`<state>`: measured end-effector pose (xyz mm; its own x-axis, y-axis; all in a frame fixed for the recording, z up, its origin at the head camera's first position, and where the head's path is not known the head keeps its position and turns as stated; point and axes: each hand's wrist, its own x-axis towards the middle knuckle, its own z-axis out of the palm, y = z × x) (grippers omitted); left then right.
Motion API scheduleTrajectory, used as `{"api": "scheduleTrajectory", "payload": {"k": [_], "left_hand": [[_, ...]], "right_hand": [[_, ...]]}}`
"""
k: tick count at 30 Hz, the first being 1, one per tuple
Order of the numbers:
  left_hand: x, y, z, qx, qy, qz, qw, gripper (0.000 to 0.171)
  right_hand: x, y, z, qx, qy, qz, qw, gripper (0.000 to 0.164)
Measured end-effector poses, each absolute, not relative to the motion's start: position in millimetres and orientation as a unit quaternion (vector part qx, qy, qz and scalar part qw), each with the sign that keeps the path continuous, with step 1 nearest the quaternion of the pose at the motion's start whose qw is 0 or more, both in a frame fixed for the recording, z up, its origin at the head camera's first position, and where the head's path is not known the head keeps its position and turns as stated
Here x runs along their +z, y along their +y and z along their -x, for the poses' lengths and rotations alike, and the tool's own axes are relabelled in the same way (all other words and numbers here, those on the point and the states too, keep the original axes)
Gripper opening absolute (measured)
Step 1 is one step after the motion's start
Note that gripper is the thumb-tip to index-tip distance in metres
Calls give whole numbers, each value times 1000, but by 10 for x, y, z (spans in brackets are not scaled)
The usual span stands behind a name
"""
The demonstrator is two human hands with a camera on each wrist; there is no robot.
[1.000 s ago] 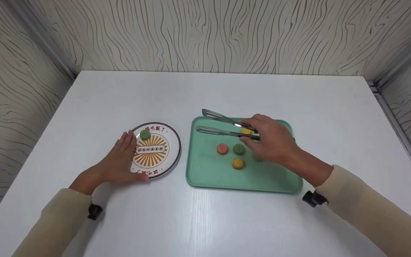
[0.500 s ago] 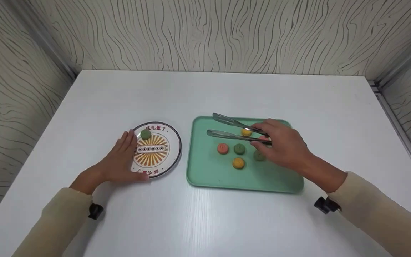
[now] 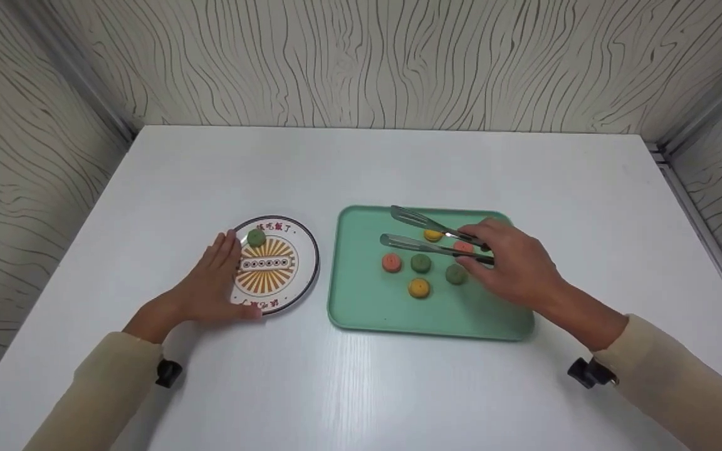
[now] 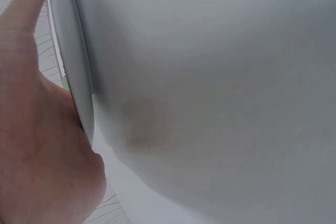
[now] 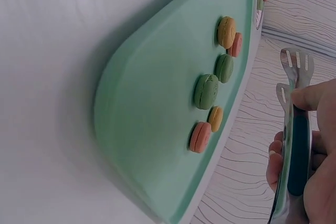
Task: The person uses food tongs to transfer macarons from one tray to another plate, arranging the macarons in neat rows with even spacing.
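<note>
My right hand (image 3: 514, 260) holds a pair of metal tongs (image 3: 420, 244) above the green tray (image 3: 367, 313). The tongs' tips are spread and point left, with nothing between them. Below lie several macarons: a pink one (image 3: 391, 262), a green one (image 3: 420, 263), a yellow one (image 3: 418, 288) and another green one (image 3: 456, 274). A yellow macaron (image 3: 433, 235) and a pink one (image 5: 200, 137) are partly covered by the tongs in the head view. My left hand (image 3: 210, 285) rests against the left rim of a patterned plate (image 3: 303, 269), fingers extended. One green macaron (image 3: 256, 237) sits on that plate.
Plate and tray stand side by side on a white table (image 3: 348, 388), a narrow gap between them. Wood-grain patterned panels (image 3: 361, 62) enclose the table at the back and both sides.
My right hand and the tongs have moved right and slightly nearer over the tray, uncovering the right-hand green macaron and part of the pink one. My left hand stays at the plate.
</note>
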<state>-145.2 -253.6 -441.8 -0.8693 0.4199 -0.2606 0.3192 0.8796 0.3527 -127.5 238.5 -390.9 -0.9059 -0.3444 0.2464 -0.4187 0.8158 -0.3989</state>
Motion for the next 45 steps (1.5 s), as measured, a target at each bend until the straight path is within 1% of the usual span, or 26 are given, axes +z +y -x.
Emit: {"api": "scheduleTrajectory", "payload": {"k": [5, 19, 31, 45], "left_hand": [[-4410, -2532, 1449, 152, 954, -189, 173, 139], [-4439, -2539, 1465, 157, 953, -202, 163, 137], [-4421, -2535, 1451, 159, 953, -192, 170, 137], [-4408, -2535, 1441, 160, 952, -197, 171, 137]], "right_hand": [[-3967, 2476, 1228, 232, -951, -189, 80, 39], [-4071, 2662, 1168, 238, -959, -146, 57, 36], [-4123, 2877, 1132, 246, -955, -139, 83, 35], [-4211, 2996, 1103, 231, -961, -130, 83, 38]]}}
